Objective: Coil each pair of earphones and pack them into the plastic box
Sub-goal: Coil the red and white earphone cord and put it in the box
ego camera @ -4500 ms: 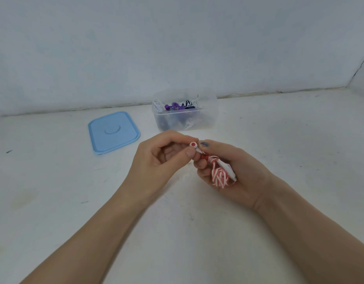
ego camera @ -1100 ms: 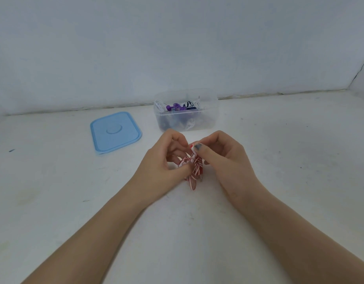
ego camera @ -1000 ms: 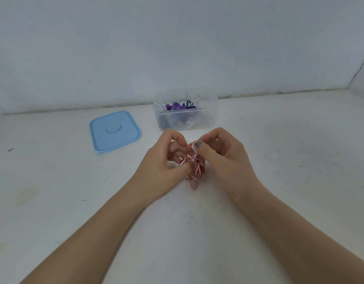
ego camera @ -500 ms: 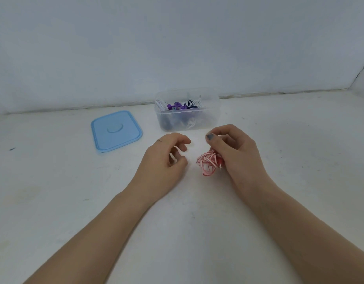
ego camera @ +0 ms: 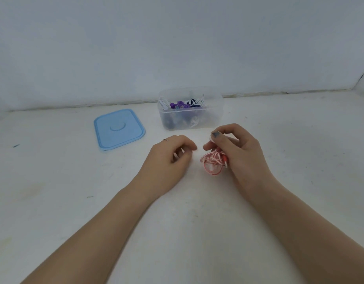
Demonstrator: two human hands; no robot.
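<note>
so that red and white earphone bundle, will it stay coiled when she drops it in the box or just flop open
Probably floppy: the red and white earphone bundle hangs in loose, uneven loops below the right hand, with nothing visibly tying them. It likely loosens somewhat once released. It looks light, held by a few fingers alone, so it should drop easily into the plastic box.

Both my forearms come in from the near edge of the tabletop, angled toward each other. My left hand (ego camera: 168, 158) is palm down, fingers loosely curled with nothing in them. My right hand (ego camera: 238, 152) sits just beside it, not touching, fingers and thumb curled round the coiled earphones (ego camera: 212, 163), thumb on top, loops poking out below.
</note>
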